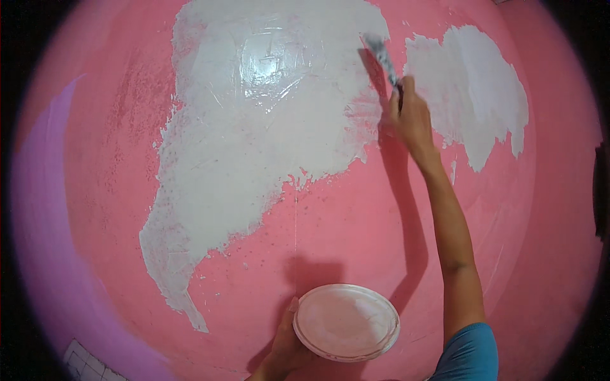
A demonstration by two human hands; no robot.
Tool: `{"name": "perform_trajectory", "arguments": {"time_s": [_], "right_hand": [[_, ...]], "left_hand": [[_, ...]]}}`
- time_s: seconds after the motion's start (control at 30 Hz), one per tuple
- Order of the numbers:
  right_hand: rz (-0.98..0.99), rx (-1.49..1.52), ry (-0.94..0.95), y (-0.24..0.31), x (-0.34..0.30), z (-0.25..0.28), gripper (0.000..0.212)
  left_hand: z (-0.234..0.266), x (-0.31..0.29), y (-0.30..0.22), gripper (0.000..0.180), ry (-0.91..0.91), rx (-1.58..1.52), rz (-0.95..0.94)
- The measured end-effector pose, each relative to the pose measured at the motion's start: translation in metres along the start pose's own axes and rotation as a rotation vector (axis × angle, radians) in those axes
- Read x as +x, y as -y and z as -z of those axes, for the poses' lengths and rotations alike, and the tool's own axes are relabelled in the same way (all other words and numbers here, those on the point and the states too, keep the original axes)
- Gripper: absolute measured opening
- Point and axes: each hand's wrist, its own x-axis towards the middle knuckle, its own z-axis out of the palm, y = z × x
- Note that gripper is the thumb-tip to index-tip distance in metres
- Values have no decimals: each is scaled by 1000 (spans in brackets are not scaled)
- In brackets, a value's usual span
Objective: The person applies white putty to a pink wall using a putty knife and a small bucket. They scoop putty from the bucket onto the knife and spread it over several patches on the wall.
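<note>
Raised toward the upper right of the pink wall, my right hand (413, 120) is closed round the dark handle of a putty knife (384, 58). Its blade is smeared with white and is at the right edge of a large whitish-grey filler patch (235, 146); whether it touches the wall I cannot tell. At the bottom, my left hand (289, 343) grips the left side of a round, pale lid (346, 322) with a raised rim and a whitish film on its face. The fingers beneath the lid are hidden.
A smaller white filler patch (486, 89) lies right of the putty knife. The pink wall (343, 235) surrounds both patches, with a purple band (47, 190) curving along the left. Pale tiles (89, 363) show at the lower left, and a dark object (600, 190) at the right edge.
</note>
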Motion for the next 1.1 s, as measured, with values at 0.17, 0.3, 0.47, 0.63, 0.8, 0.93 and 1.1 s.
{"name": "perform_trajectory", "arguments": {"time_s": [0.17,0.3,0.47,0.63,0.8,0.93,1.1], "right_hand": [[5,-59,-67,-43,73,1,18],[59,-123,-57,-46,31,-27,18],[-22,-143,67,-23,-37,-7,19],[-62,-29,-49,-11,11,26,17],[10,-128,-67,-55,93,6,17],[4,-156,-34,-62,50,-5,18],[-52,-9,33,-30,-59,9,18]], "left_hand": [[-8,-1,-2,64,51,20,-39],[2,0,1,63,82,0,-67],[3,-8,1,64,35,14,-51],[-8,-17,-6,64,-19,68,-23],[-6,-21,2,66,76,39,-26],[4,-27,11,67,96,18,-66],[13,-35,24,67,-6,59,-111]]}}
